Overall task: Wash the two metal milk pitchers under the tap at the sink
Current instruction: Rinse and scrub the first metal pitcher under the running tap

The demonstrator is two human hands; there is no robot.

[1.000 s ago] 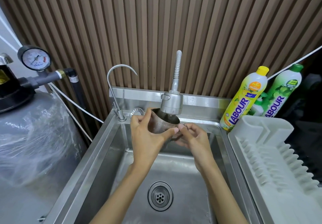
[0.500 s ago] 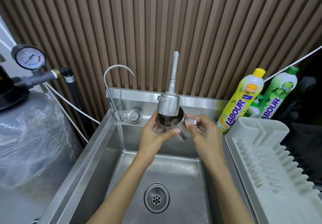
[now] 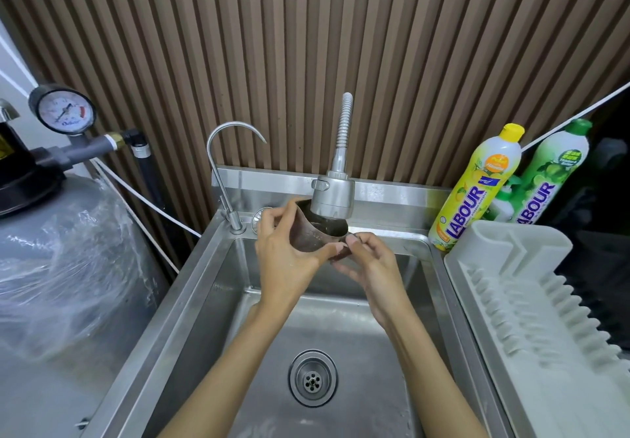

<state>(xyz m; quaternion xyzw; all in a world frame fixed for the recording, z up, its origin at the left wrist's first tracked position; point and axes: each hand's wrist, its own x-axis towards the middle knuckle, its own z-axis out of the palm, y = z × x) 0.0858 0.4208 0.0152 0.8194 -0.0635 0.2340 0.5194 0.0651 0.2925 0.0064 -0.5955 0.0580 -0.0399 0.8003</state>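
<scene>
Over sink (image 3: 211, 301), pitcher (image 3: 308, 238) now tilted under tap (image 3: 332, 199).

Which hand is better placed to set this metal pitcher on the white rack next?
Right, probably: the right hand holds the metal milk pitcher nearest the white plastic drying rack; the left hand would cross over.

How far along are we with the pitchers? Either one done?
Done: nothing confirmable; no pitcher on the dish rack. In hand: one metal milk pitcher, gripped by left hand and right hand under the spray tap head. Left: finishing it, then the second pitcher, not in view.
</scene>
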